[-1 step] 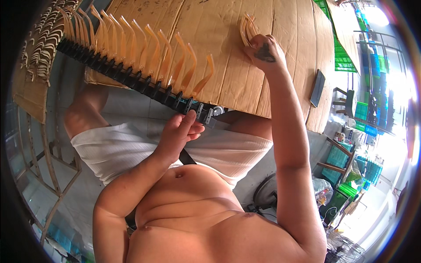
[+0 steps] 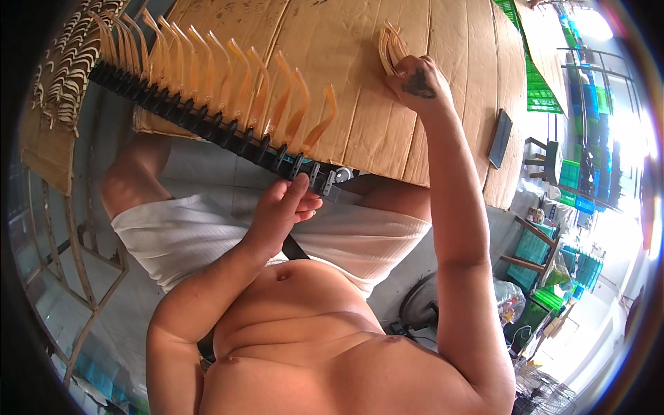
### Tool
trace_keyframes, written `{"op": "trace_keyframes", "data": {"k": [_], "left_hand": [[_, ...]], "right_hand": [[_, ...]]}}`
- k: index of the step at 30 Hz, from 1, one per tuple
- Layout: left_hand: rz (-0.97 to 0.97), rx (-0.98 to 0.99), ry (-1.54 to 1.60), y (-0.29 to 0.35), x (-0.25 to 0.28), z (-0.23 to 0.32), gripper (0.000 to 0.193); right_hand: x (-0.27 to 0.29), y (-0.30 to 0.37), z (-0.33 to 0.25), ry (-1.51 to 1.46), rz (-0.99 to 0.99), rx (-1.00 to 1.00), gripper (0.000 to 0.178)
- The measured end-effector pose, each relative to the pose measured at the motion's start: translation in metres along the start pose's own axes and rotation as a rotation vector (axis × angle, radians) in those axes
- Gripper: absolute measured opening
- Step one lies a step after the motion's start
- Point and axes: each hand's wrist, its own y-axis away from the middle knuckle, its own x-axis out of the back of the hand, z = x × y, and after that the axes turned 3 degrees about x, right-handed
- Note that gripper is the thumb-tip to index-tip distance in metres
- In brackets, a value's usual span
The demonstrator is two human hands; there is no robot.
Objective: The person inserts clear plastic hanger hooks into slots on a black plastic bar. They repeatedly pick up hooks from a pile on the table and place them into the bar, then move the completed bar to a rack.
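Observation:
A long black rack [image 2: 197, 117] with a row of clips runs slantwise along the near left edge of the cardboard-covered table. Translucent amber eyeglass temples [image 2: 235, 79] stand up in most of its clips, their curved ends upward. At the rack's right end, my left hand [image 2: 285, 207] has its thumb pressed on a clip, with the fingers curled below. Far forward over the table, my right hand [image 2: 418, 83] is closed on a small bunch of similar amber temples [image 2: 392, 48]. Its fingertips are hidden behind the hand.
Brown cardboard [image 2: 346, 41] covers the table. A flat dark bar [image 2: 501, 138] lies near its right edge. At far left, many curved pieces [image 2: 59, 86] sit in rows on a cardboard-topped stand. Green crates [image 2: 543, 93] and a dark stool [image 2: 550, 162] are off to the right.

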Motion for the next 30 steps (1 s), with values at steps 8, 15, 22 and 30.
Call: {"op": "trace_keyframes", "data": {"k": [8, 15, 22, 30], "left_hand": [[0.029, 0.007, 0.027, 0.000, -0.003, -0.002, 0.047], [0.050, 0.001, 0.054, 0.005, -0.009, 0.005, 0.041], [0.023, -0.022, 0.053, 0.001, -0.007, 0.001, 0.040], [0.001, 0.010, 0.129, 0.004, -0.015, 0.004, 0.035]], "right_hand": [[0.009, 0.031, -0.008, -0.789, -0.073, -0.225, 0.026], [-0.026, 0.080, -0.001, -1.188, 0.044, -0.152, 0.029], [-0.023, 0.108, -0.001, -0.977, 0.041, -0.127, 0.015], [-0.034, 0.106, -0.054, -0.656, 0.041, 0.104, 0.016]]}}
